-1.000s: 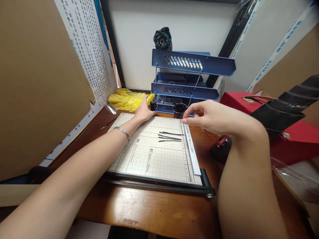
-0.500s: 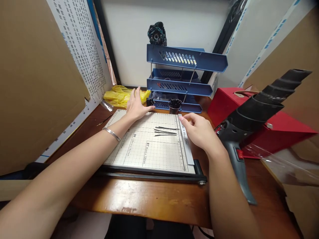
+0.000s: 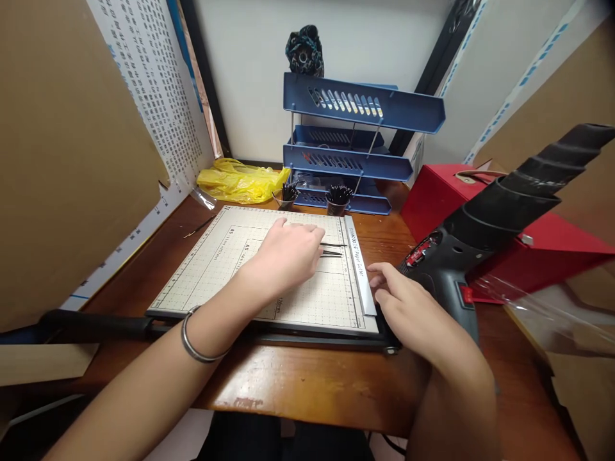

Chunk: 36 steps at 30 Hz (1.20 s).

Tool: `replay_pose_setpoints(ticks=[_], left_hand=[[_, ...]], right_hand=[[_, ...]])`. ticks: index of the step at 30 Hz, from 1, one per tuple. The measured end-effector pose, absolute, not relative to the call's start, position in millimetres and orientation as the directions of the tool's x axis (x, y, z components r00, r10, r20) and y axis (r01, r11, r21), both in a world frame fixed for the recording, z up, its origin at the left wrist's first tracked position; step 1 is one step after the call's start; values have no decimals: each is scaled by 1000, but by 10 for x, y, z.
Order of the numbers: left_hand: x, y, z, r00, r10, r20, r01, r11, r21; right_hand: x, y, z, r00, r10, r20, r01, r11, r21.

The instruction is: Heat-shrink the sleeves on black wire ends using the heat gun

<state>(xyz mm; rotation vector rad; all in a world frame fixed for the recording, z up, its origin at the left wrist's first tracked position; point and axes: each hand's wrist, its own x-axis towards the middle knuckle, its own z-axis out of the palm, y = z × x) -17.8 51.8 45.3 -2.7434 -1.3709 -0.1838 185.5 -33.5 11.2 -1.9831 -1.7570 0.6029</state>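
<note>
Several thin black strips [image 3: 332, 253] lie side by side on the cream gridded board of a paper cutter [image 3: 211, 269], near its right edge. My left hand [image 3: 293, 253] is over the strips with its fingers bent down and closed at their left ends; the fingertips are partly hidden. Just beyond the white, printed guard [image 3: 359, 266] at the cutter's right side is my right hand [image 3: 408, 307], fingers loosely curled and apart, holding nothing I can see. The cutter's black handle [image 3: 110, 325] points left along the front edge.
Behind the cutter stand two small cups of black strips, one clear [image 3: 287, 197] and one dark [image 3: 338, 201]. A yellow plastic bag [image 3: 240, 181] and a blue tiered tray [image 3: 360, 105] are at the back. On the right are a black blower-like tool [image 3: 500, 214] and a red box [image 3: 542, 262].
My left hand has come back from the board's far edge to the strips, and its spread fingers have closed. My right hand has moved nearer, down along the cutter's right side.
</note>
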Motion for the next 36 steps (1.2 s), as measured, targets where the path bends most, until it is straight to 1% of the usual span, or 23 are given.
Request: replay_pose_setpoints(ticks=[3,8,15,20,25,27,29,31,32,33,34,35,36], left_hand=[[-256,532,329,641,760,107,767,-640,-48],[-325,521,240,631,773,68,774,-633,13],[-312,533,227,642,766,37,765,-643,41],[-320,560,232,645,763,39,763,-646,33],[-331,575,257,642,764,64,766,-643,-2],[-335,577,270,650,757,71,759,-651,-8],[-341,581,284,661,747,69,749,-663,-7],[-349,589,298,666,743,65,745,-667,-6],[-353,595,303,666,744,65,745,-667,-5],[-357,601,308,664,745,65,747,-665,-5],[-360,606,311,663,746,64,748,-664,-4],[-363,611,314,663,746,63,748,-664,0],[-364,615,316,662,747,63,748,-663,6]], right_hand=[[1877,-407,15,118,992,-41,750,-117,-651],[1895,-477,-152,176,983,-60,688,-166,-707],[1788,-542,-251,370,929,-3,543,-219,-811],[1763,-579,-343,459,888,15,479,-233,-846],[1753,-696,-388,501,863,-57,285,-227,-931],[1723,-739,-378,477,877,-64,308,-235,-922],[1681,-783,-378,436,899,-49,385,-235,-892],[1640,-874,-408,446,895,27,461,-204,-863],[1624,-954,-439,488,866,107,500,-177,-848],[1611,-1061,-479,532,818,220,548,-134,-826],[1598,-1192,-528,575,741,347,614,-111,-781],[1583,-1341,-583,562,678,474,671,-37,-741],[1561,-1495,-641,419,731,539,708,109,-698]])
